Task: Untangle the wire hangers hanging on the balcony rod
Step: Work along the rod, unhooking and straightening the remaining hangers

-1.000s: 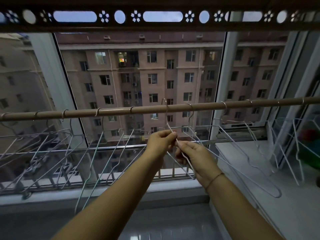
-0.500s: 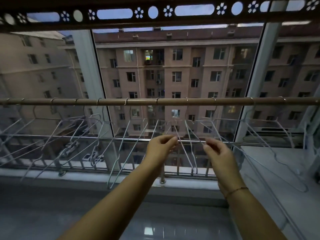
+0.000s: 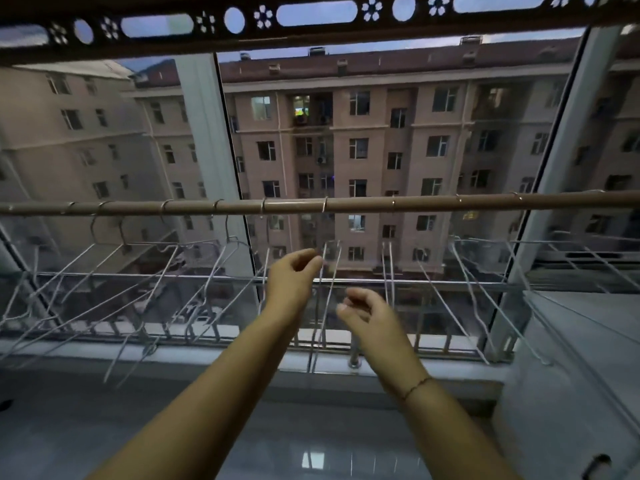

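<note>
A brown balcony rod (image 3: 363,204) runs across the window at head height. Several thin white wire hangers hang from it by their hooks. On the left a bunch of hangers (image 3: 156,271) lies crossed and overlapping. One hanger (image 3: 328,292) hangs straight down in the middle, and others (image 3: 464,289) hang spaced out to the right. My left hand (image 3: 294,282) is raised with thumb and forefinger pinched on the upper wire of the middle hanger. My right hand (image 3: 369,311) hovers lower and to the right, fingers loosely apart, touching no wire.
A white appliance top (image 3: 581,341) fills the right side under the rightmost hangers. A metal railing (image 3: 381,282) and low window ledge (image 3: 207,362) run behind the hangers. A dark patterned beam (image 3: 311,32) crosses overhead. Glossy tiled floor lies below.
My right hand has let go of the hanger wire and dropped away to the right, fingers apart. My view has swung left, bringing the crossed hangers into sight. The left hand keeps its pinch.
</note>
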